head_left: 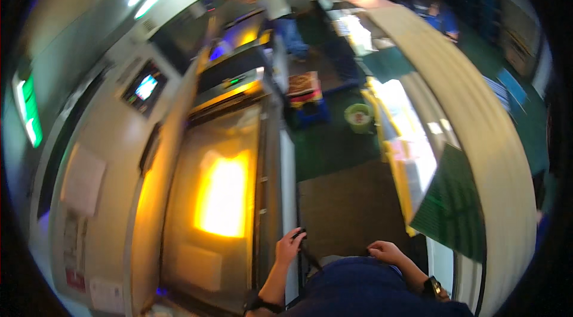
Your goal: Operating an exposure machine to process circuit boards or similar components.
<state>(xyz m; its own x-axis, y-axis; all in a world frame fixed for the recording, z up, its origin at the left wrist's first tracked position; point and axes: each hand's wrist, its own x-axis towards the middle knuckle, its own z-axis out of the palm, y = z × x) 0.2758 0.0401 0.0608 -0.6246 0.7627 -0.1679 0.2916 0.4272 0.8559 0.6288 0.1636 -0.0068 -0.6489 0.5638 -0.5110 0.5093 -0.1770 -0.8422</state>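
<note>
Close to the edge of a long machine (185, 185) with a bright yellow glowing bed, my left hand (289, 248) is closed on a dark strap-like thing (310, 258). That thing runs down toward my waist, and blur hides its exact kind. In front of my dark blue top, my right hand (387, 252) is held with its fingers curled together. Whatever lies between those fingers, if anything, is too small to make out. A dark watch (434, 287) sits on my right wrist.
A lit control screen (145, 87) is set in the pale panel at left. Ahead, a person (276, 3) stands at another machine. A crate stack (305, 93) and a pale green bucket (359, 118) stand on the floor. A long bench (471, 96) with a green ribbed sheet (455, 206) lines the right.
</note>
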